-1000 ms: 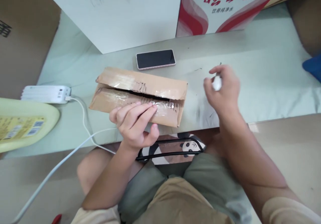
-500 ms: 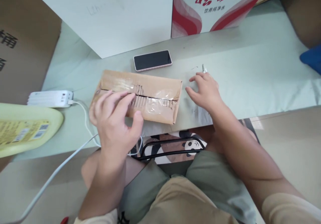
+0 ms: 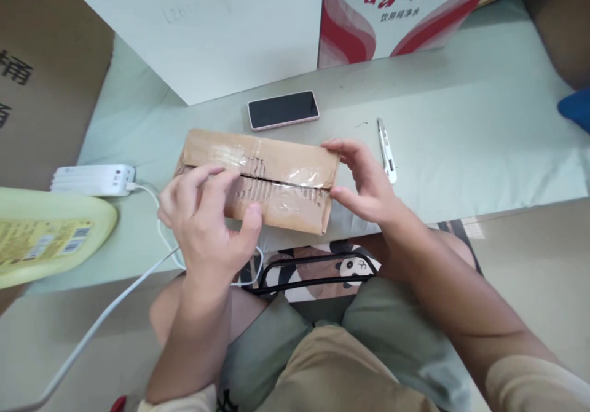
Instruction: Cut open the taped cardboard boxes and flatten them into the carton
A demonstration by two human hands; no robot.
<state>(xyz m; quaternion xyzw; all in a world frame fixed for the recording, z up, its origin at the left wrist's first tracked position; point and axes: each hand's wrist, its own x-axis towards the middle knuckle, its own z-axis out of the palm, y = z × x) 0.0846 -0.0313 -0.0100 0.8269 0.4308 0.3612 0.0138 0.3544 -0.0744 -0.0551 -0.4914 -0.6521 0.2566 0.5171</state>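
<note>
A brown cardboard parcel [image 3: 286, 172] wrapped in clear tape lies on the pale green surface, with a slit cut along its top seam. My left hand [image 3: 203, 215] grips the parcel's left end, fingers on top and thumb at the near side. My right hand [image 3: 366, 181] clasps the parcel's right end between thumb and fingers. A small white utility knife [image 3: 386, 151] lies on the surface just right of my right hand, untouched.
A phone [image 3: 283, 109] with a dark screen lies behind the parcel. Further back stand a white box [image 3: 207, 24] and a red-and-white carton [image 3: 396, 12]. At the left are a white power strip [image 3: 92, 179] with its cable and a yellow container [image 3: 46, 237].
My right hand put the white knife down on the surface and moved left onto the parcel's right end. My left hand shifted to the parcel's left end.
</note>
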